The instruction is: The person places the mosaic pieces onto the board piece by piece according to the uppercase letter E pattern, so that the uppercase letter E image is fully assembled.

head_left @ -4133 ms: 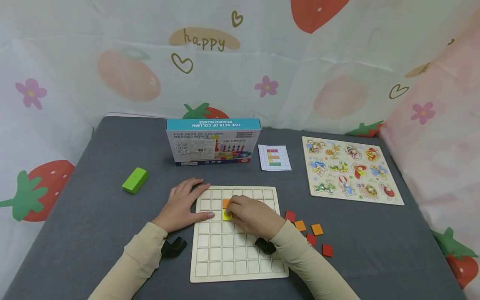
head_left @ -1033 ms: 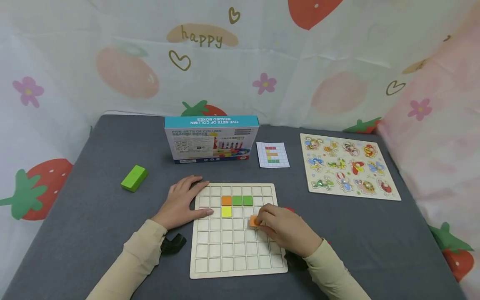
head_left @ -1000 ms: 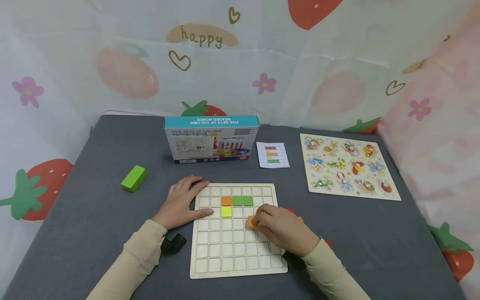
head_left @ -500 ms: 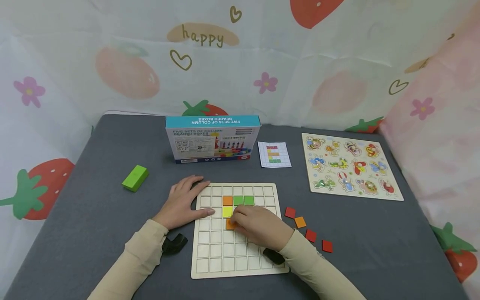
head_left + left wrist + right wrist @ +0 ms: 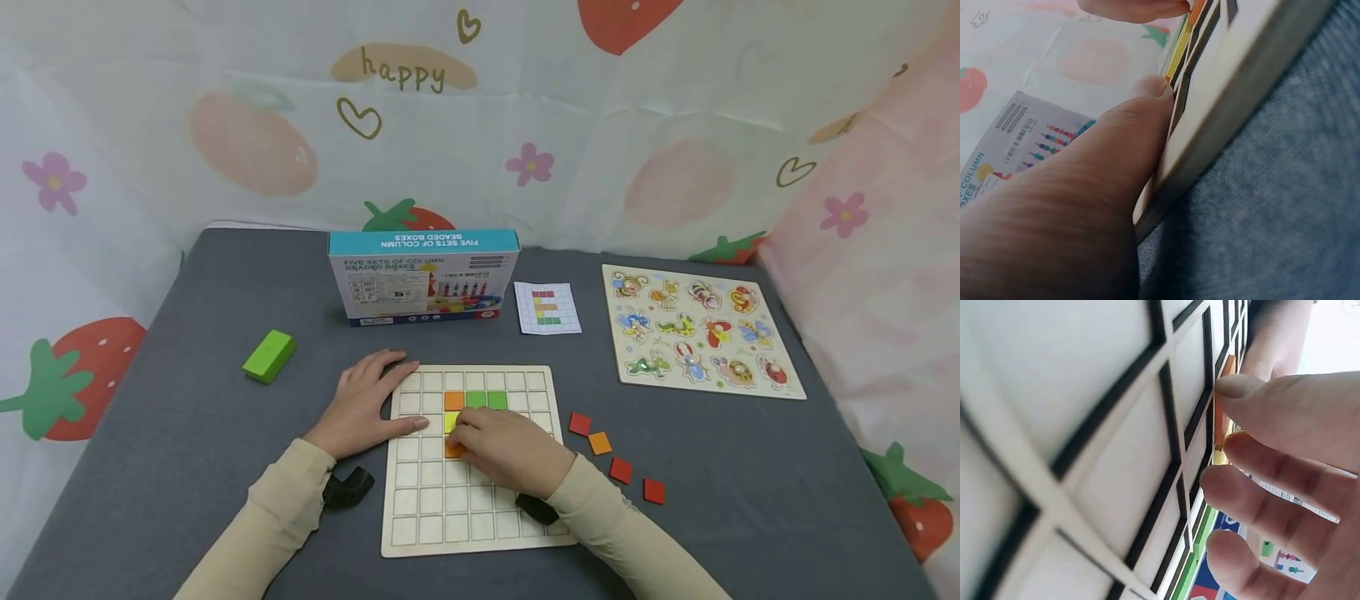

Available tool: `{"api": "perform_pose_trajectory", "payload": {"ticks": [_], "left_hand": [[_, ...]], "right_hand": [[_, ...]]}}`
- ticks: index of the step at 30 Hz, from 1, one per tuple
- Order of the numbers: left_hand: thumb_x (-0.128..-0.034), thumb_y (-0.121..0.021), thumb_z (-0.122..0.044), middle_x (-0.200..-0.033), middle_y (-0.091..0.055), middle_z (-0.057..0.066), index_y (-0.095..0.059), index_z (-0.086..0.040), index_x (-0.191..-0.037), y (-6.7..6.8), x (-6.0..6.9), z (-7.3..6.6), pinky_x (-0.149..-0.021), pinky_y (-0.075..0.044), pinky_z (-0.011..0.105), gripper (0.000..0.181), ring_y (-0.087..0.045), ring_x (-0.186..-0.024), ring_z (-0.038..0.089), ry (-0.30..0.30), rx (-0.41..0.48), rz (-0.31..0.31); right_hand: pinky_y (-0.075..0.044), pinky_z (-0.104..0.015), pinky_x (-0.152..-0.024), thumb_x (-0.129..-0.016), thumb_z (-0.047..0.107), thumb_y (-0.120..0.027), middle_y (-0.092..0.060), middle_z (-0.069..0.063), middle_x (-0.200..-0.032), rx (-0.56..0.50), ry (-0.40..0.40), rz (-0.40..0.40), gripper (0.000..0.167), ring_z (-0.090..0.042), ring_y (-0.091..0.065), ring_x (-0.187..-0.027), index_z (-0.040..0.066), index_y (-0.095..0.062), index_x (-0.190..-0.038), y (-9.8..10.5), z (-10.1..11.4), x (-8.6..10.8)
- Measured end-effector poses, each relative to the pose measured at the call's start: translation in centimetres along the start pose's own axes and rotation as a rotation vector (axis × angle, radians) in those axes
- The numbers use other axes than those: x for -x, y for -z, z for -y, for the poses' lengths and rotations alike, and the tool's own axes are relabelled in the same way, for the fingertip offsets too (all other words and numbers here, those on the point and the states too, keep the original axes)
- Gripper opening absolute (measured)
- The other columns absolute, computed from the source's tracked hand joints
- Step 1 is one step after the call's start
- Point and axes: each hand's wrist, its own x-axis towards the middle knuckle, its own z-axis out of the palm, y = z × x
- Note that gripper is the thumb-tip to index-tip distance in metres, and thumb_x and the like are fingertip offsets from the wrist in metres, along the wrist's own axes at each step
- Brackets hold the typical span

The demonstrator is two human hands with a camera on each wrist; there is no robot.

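A white gridded board [image 5: 431, 529] lies on the table, one orange tile [image 5: 453, 401], two green tiles [image 5: 486, 400] and a yellow tile [image 5: 450, 422] set in its upper cells. My right hand [image 5: 513, 446] pinches another orange tile [image 5: 452, 448] at the cell just below the yellow one. In the right wrist view the thumb [image 5: 1241, 386] lies against this orange tile [image 5: 1229, 369], the index fingertip just beyond. My left hand [image 5: 367, 408] rests along the board's left edge, fingers spread and the thumb [image 5: 1154, 90] on the board.
Several loose tiles, red [image 5: 580, 423] and orange [image 5: 599, 442], lie right of the board. Behind it stand a box [image 5: 420, 283] and a small pattern card [image 5: 547, 308]. An insect puzzle board [image 5: 705, 333] is at right, a green block [image 5: 268, 357] at left.
Two green tiles have been set beside the first orange tile. My right hand has carried another orange tile leftward to the cell under the yellow one. The left hand stays in place.
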Motion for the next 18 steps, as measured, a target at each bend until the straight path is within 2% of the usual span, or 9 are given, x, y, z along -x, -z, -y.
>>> {"api": "perform_pose_trajectory", "payload": {"ticks": [12,18], "left_hand": [[-0.0785,-0.061,-0.07,-0.151,-0.032,0.009,-0.04,-0.021,-0.147,-0.1,0.0,0.1,-0.108,-0.018,0.057,0.087,-0.021,-0.142,0.032,0.006,0.0,0.002],[-0.0784,-0.061,-0.07,-0.152,-0.032,0.009,-0.04,-0.02,-0.147,0.0,0.0,0.0,-0.108,-0.018,0.057,0.087,-0.021,-0.142,0.032,0.014,-0.007,0.008]], "right_hand": [[-0.052,-0.024,-0.083,-0.09,0.022,-0.068,-0.062,0.003,-0.106,-0.011,-0.004,0.012,0.02,-0.008,-0.062,-0.096,0.017,-0.067,-0.11,0.2,0.0,-0.1],[-0.053,-0.026,-0.08,-0.087,0.02,-0.071,-0.062,0.003,-0.105,-0.038,-0.066,-0.019,0.024,-0.009,-0.062,-0.093,0.017,-0.065,-0.11,1.5,-1.0,1.6]]}}
